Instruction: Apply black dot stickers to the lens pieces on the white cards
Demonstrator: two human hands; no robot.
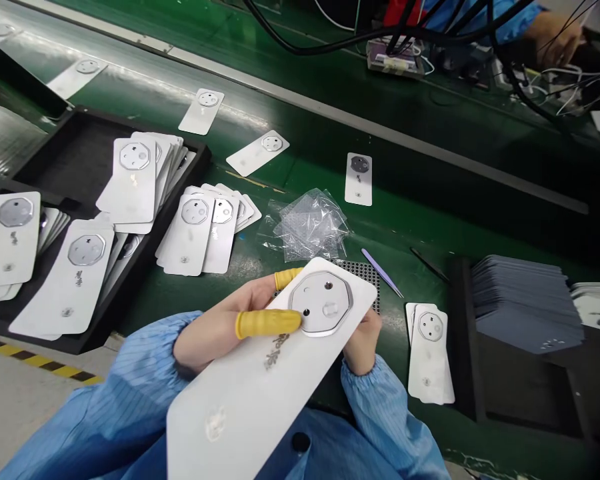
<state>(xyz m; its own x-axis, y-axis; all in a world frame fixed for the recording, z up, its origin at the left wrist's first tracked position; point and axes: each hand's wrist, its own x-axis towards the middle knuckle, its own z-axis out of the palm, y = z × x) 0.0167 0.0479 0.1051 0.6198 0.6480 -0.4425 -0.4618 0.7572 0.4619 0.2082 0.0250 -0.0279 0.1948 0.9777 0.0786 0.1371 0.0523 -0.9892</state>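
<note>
Close in front of me is a white phone back cover (250, 400) with an octagonal silver camera ring (330, 303), tilted with its ring end up and away. My left hand (250, 317), wearing yellow finger cots, grips its left edge, the thumb lying on the face beside the ring. My right hand (364, 340) is closed at the cover's right edge; its fingers are mostly hidden behind the cover. Beneath and beyond it a black perforated mat (365, 273) partly shows. Purple tweezers (381, 272) lie just right of the mat.
Clear plastic film (310, 227) lies ahead on the green bench. Black trays (87, 343) with fanned white covers stand left, beside another stack (190, 233). At right are a small stack (430, 360), grey covers (523, 300) and a black tray (525, 393). A co-worker's hand (553, 37) shows top right.
</note>
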